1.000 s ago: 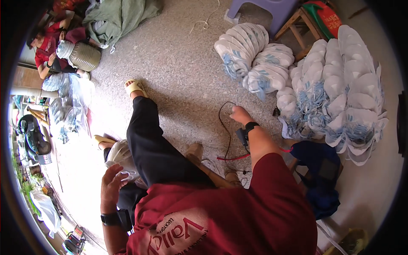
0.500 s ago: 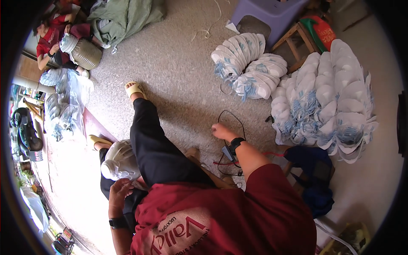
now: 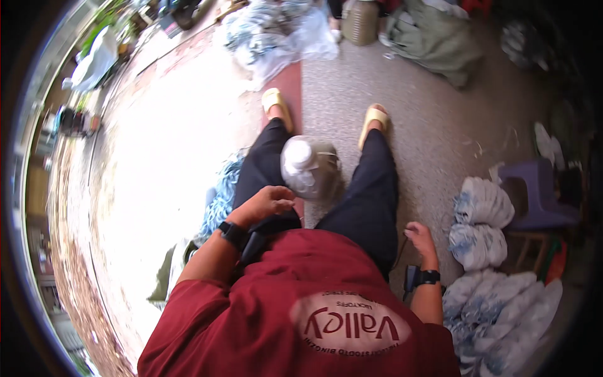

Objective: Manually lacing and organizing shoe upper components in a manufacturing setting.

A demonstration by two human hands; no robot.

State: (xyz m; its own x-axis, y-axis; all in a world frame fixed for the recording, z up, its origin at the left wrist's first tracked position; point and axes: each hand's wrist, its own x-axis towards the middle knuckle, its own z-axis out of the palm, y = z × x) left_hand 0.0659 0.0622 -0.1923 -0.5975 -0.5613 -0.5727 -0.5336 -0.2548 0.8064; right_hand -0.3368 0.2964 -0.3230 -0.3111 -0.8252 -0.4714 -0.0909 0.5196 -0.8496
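A rounded, greyish container (image 3: 323, 176) with a white top (image 3: 300, 154) stands on the floor between my legs. My left hand (image 3: 273, 202) hovers over my left thigh, just short of the container, fingers loosely apart and holding nothing. My right hand (image 3: 419, 240) is out beside my right thigh, thumb and fingers spread, with nothing visible in it. A small dark box (image 3: 411, 276) is close to the right wrist. To the left of my left leg lies a heap of light-blue straps (image 3: 223, 195).
Stacked white curved pieces with blue straps (image 3: 482, 204) lie at the right, more (image 3: 496, 314) nearer me, beside a purple stool (image 3: 534, 195). Ahead are a plastic-wrapped blue-and-white pile (image 3: 276, 31), a ribbed container (image 3: 360, 24) and a green sack (image 3: 433, 41).
The view has swung left, bringing the container to the middle. My right hand has drawn in from its outstretched reach near the cable. My left hand is now over the thigh.
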